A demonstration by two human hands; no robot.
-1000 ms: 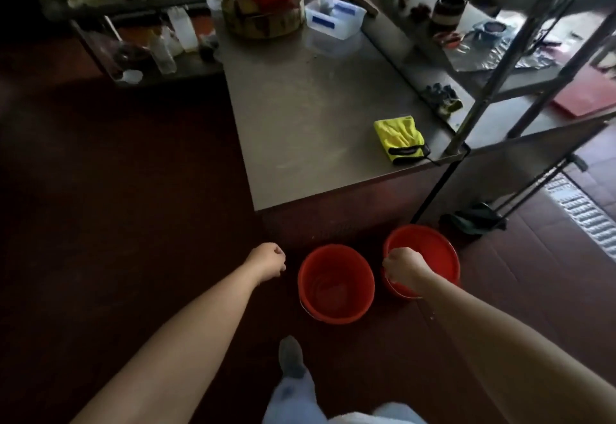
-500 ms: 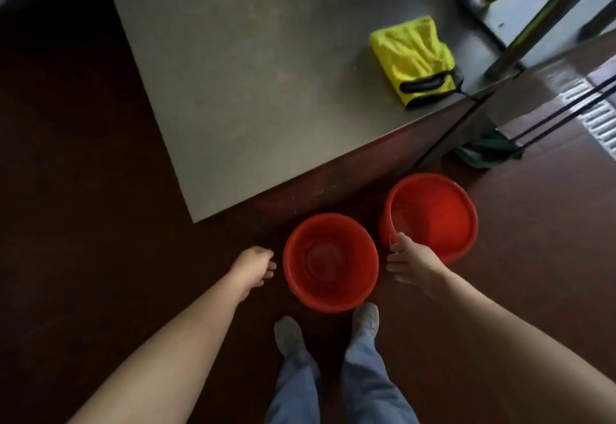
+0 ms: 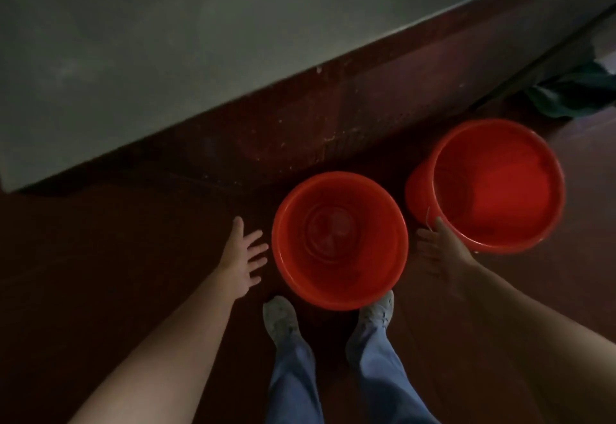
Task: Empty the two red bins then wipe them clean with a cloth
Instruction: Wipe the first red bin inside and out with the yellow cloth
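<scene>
Standing upright on the floor (image 3: 133,257), just below the front edge of the worktop (image 3: 166,40), are the two red bins, both mouths up and neither tipped out. The nearer bin (image 3: 340,240) sits straight ahead of the person, its rim just above the toes of two pale shoes (image 3: 280,320). Moulded rings show on its bottom, and it is too dim to tell whether a film of water lies over them. The farther bin (image 3: 496,187) stands to its right and a little closer to the worktop, with a narrow gap between the two.

The left hand (image 3: 243,257) hovers just beside the nearer bin's left side, fingers (image 3: 256,258) straight and spread, holding nothing. The right hand (image 3: 436,247) reaches into the gap between the bins, fingers (image 3: 425,235) likewise loose and spread, grasping nothing. Its back lies against or just short of the farther bin's rim; I cannot tell which. With one palm on each side, the hands look set to clasp the nearer bin by its walls and lift it, so emptying seems to be the step in hand.

Counted: two bins, two hands, two shoes, one worktop, and one dark green rag (image 3: 573,93) lying crumpled on the floor past the farther bin, off to the right.
</scene>
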